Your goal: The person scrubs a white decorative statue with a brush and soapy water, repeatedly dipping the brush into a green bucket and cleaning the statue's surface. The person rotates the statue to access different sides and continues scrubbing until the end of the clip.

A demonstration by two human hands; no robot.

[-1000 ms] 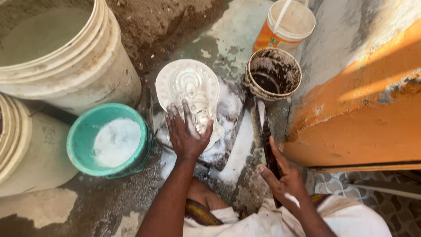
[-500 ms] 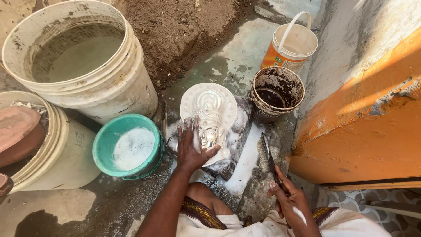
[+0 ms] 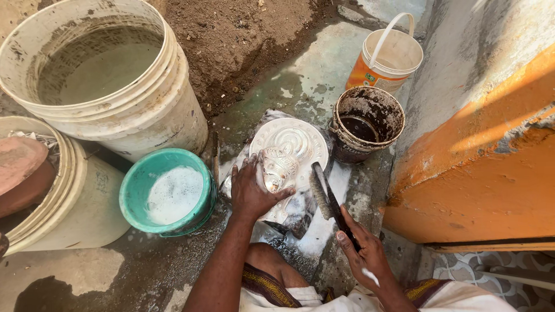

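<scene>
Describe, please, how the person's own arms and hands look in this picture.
Both arms are bare with no sleeves, gloves, rings or watch in view. The left hand looks wet, and the right hand carries a smear of white foam on its back.

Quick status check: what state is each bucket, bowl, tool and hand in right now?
Large white bucket: upright, holds murky water.
Teal bowl: upright, holds white foamy liquid.
Dark pot: upright, dark liquid inside.
Orange bucket: upright, handle raised.
Silver plate: lying flat, wet.
Left hand: pressing on the plate.
Right hand: gripping a brush.
</scene>
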